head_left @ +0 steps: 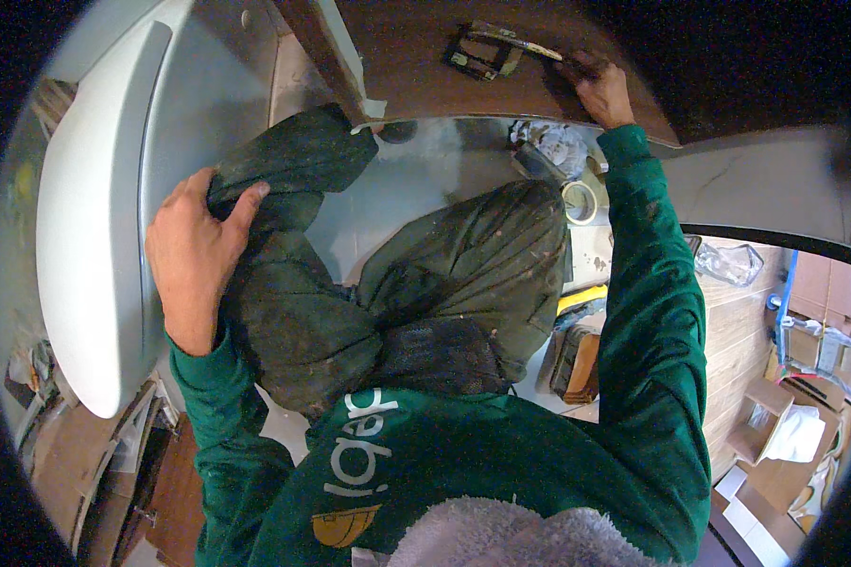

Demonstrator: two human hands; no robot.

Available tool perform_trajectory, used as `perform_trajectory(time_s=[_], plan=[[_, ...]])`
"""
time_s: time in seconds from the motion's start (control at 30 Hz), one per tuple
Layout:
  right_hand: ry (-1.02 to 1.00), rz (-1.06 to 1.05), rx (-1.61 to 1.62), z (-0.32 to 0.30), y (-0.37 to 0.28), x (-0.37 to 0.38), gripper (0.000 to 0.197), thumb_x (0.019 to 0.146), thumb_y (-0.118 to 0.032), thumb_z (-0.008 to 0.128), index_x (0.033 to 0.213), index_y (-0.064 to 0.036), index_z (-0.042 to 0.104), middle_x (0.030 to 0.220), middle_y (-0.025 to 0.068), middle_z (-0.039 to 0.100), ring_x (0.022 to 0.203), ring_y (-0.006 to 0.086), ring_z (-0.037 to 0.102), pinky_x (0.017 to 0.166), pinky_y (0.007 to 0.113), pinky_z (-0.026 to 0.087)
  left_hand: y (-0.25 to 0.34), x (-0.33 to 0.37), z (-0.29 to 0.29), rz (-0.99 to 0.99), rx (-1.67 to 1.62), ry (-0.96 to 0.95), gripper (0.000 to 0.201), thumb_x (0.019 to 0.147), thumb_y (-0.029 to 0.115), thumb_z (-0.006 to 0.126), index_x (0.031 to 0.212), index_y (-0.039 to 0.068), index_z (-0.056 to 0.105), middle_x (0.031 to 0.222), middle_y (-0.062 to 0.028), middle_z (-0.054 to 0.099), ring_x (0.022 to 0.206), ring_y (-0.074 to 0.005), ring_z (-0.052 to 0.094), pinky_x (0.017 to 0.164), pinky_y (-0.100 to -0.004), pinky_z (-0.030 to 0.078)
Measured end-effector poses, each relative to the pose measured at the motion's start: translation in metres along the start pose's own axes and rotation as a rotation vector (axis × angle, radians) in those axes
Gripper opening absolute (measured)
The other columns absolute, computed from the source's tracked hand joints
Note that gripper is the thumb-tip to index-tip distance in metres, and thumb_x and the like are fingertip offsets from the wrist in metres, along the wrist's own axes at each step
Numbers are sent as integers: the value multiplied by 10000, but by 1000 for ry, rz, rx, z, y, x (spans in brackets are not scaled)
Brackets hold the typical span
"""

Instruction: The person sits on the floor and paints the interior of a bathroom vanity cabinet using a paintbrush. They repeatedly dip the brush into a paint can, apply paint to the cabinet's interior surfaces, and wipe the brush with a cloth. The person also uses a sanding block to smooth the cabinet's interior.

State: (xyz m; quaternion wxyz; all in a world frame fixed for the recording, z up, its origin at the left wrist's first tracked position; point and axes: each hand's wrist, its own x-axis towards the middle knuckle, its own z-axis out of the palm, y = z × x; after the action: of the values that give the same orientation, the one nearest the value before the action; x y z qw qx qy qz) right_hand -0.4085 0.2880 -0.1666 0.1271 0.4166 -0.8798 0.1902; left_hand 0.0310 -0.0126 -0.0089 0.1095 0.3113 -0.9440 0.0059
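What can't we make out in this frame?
All in the head view:
Left hand: palm hidden, turned down against the trousers.
Thin stick: its near end is lost in the dim grip of the right hand.
Dark square piece: too small and dim to identify.
Brown panel: cut off by the top edge.
Yellow thing: partly hidden by the right sleeve.

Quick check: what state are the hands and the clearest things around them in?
Left hand: open, resting on the trousers
Right hand: closed around the slim tool
Slim tool: gripped by one end
Trousers: spotted
Tape roll: hole showing
Clear plastic: crumpled
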Motion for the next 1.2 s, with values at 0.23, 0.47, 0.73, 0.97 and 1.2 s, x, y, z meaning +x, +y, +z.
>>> perform_trajectory(time_s=[0.23, 0.47, 0.73, 0.97, 1.2], plan=[[-14, 23, -50, 15, 3, -5, 381, 874, -380, 712, 1130, -99, 733, 1213, 182, 676, 1094, 413, 639, 926, 471, 531, 3, 0, 0, -47, 1, -32, 584, 804, 502, 775, 1072, -13, 716, 975, -241, 708, 886, -422, 691, 763, -461, 541], [-9, 3, -5, 23, 16, -4, 452, 860, -328, 739, 1210, -51, 670, 1285, 209, 627, 1141, 398, 611, 991, 441, 501, 8, 3, -2, -35, 87, -34, 614, 825, 506, 757, 1144, -16, 709, 1055, -253, 711, 957, -417, 699, 830, -431, 544], [170, -227, -203, -19, -17, -25, 461, 907, -213, 664, 1268, 59, 574, 1244, 282, 601, 1159, 447, 544, 978, 497, 450, 17, 3, -7, -61, 92, -70, 593, 843, 503, 749, 1143, -7, 710, 1012, -263, 715, 950, -412, 704, 831, -424, 539], [365, 604, 600, -52, -26, -123, 224, 873, -109, 725, 1069, 0, 731, 1069, 119, 748, 940, 192, 705, 877, 334, 553, 14, 6, -3, -71, 28, -93, 615, 850, 506, 747, 1156, -26, 706, 1050, -259, 718, 987, -403, 704, 868, -423, 538], [-174, 686, 175, 97, -3, -182, 425, 774, -384, 782, 1112, -129, 743, 1117, 168, 728, 1025, 372, 694, 886, 451, 550, 15, 10, -6, -81, 115, -150, 639, 854, 522, 738, 1165, -34, 701, 1066, -262, 716, 1001, -409, 700, 866, -433, 539]])
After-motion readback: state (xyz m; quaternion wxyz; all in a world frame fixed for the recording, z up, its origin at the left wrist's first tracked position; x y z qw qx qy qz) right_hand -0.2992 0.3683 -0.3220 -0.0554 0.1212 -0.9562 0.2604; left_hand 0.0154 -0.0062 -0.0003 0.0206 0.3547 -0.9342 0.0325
